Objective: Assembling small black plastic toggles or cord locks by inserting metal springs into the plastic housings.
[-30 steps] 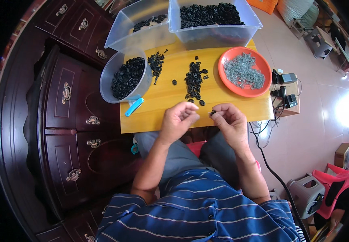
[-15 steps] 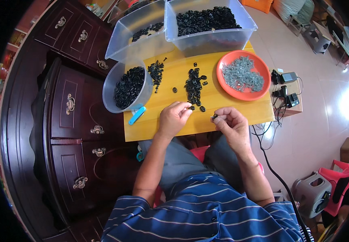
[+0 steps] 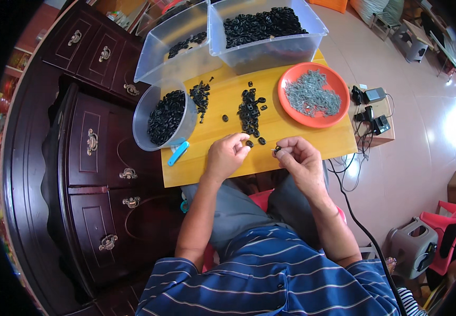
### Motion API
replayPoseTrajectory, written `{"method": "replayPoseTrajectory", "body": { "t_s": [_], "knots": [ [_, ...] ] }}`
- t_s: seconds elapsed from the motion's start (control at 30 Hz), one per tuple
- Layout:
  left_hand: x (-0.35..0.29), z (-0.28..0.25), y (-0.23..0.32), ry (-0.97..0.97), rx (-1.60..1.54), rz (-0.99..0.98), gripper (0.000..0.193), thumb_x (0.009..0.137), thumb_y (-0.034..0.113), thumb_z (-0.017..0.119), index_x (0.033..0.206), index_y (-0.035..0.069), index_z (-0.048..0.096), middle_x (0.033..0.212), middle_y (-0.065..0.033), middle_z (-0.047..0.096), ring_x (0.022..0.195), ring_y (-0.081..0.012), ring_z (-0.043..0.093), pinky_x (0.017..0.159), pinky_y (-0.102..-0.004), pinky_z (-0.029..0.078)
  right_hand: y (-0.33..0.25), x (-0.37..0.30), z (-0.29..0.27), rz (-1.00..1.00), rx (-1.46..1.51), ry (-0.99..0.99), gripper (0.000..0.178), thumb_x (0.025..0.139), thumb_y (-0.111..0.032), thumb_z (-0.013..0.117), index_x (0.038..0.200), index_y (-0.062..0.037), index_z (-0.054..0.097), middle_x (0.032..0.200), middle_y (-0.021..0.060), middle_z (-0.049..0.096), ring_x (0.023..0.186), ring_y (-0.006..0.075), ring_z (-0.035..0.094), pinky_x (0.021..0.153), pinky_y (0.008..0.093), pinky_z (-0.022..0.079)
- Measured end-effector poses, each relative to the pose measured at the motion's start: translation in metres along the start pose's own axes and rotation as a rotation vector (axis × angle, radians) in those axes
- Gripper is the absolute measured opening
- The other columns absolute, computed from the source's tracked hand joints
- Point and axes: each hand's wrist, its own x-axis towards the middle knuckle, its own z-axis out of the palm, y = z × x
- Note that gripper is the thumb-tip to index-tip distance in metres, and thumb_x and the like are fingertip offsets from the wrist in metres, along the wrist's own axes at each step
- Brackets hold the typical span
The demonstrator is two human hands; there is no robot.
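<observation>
My left hand (image 3: pixel 227 156) is at the table's front edge, thumb and forefinger parted. Right beside those fingertips is a small black oval piece (image 3: pixel 249 144); whether they touch it is hard to tell. Between thumb and fingers, my right hand (image 3: pixel 300 159) pinches a small black piece (image 3: pixel 277 149), from which a thin metal pin sticks out leftward. Another black oval piece (image 3: pixel 261 141) lies between the hands. Beyond them is a loose pile of similar two-holed pieces (image 3: pixel 249 113). An orange-red plate (image 3: pixel 286 112) full of silvery pins stands at the right.
A round clear tub (image 3: pixel 140 124) of black pieces stands at the left, a light-blue-handled tool (image 3: pixel 178 153) against it. Black stem-like parts (image 3: pixel 200 97) lie behind. Two clear bins (image 3: pixel 151 66) (image 3: pixel 259 59) stand at the back. Cables (image 3: pixel 364 150) hang right of the yellow table (image 3: pixel 196 171).
The view has shifted slightly. My left thumb and forefinger are a little further apart beside the black piece. My right hand has turned slightly, and the pin shows more clearly.
</observation>
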Motion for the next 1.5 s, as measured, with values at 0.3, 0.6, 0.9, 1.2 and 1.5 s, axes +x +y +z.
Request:
{"method": "replayPoseTrajectory", "body": {
  "t_s": [0.3, 0.6, 0.9, 1.2, 1.5],
  "knots": [
    [0.002, 0.005, 0.001, 0.019, 0.002, 0.082, 0.022, 0.083, 0.002, 0.077, 0.105, 0.002, 0.073, 0.076, -0.0036, 0.065, 0.062, -0.0109, 0.058, 0.059, -0.0267, 0.049, 0.001, 0.001, 0.0, -0.017, -0.028, -0.011, 0.017, 0.095, -0.001, 0.07, 0.111, 0.0029, 0.067, 0.09, -0.0022, 0.067, 0.079, 0.0024, 0.059, 0.072, 0.019, 0.049],
    [0.002, 0.005, -0.005, -0.054, -0.128, -0.053, 0.013, 0.086, 0.002, 0.077, 0.092, 0.001, 0.066, 0.076, -0.0003, 0.066, 0.066, -0.005, 0.059, 0.061, -0.0237, 0.051, 0.001, 0.001, -0.001, -0.009, -0.025, -0.023, 0.017, 0.096, -0.001, 0.07, 0.112, 0.0027, 0.066, 0.09, -0.0013, 0.067, 0.08, 0.0029, 0.06, 0.072, 0.0195, 0.05],
    [-0.016, 0.005, 0.018, -0.065, -0.828, -0.169, 0.012, 0.095, 0.005, 0.068, 0.106, 0.003, 0.065, 0.085, 0.0023, 0.065, 0.069, -0.0034, 0.056, 0.063, -0.0197, 0.047, -0.003, 0.0, 0.003, 0.026, 0.147, 0.056, 0.019, 0.096, -0.001, 0.068, 0.114, 0.0002, 0.064, 0.093, 0.0033, 0.071, 0.083, 0.0079, 0.065, 0.077, 0.0231, 0.053],
    [-0.062, 0.073, 0.08, -0.151, -0.928, -0.085, 0.01, 0.093, 0.0, 0.071, 0.102, 0.001, 0.067, 0.083, 0.0052, 0.064, 0.069, 0.0004, 0.053, 0.061, -0.0173, 0.044, 0.004, 0.008, -0.01, 0.166, 0.529, 0.149, 0.018, 0.099, -0.008, 0.066, 0.116, -0.0095, 0.061, 0.103, 0.0044, 0.071, 0.088, 0.0113, 0.067, 0.081, 0.0244, 0.054],
    [-0.061, 0.064, 0.081, -0.242, -0.883, -0.111, 0.008, 0.092, 0.0, 0.073, 0.099, 0.001, 0.068, 0.076, 0.0055, 0.061, 0.065, -0.0002, 0.052, 0.059, -0.0185, 0.043, 0.004, 0.007, -0.012, 0.182, 0.524, 0.143, 0.017, 0.099, -0.011, 0.067, 0.115, -0.0114, 0.061, 0.101, 0.0026, 0.07, 0.084, 0.0095, 0.066, 0.078, 0.024, 0.055]
  ]
}}
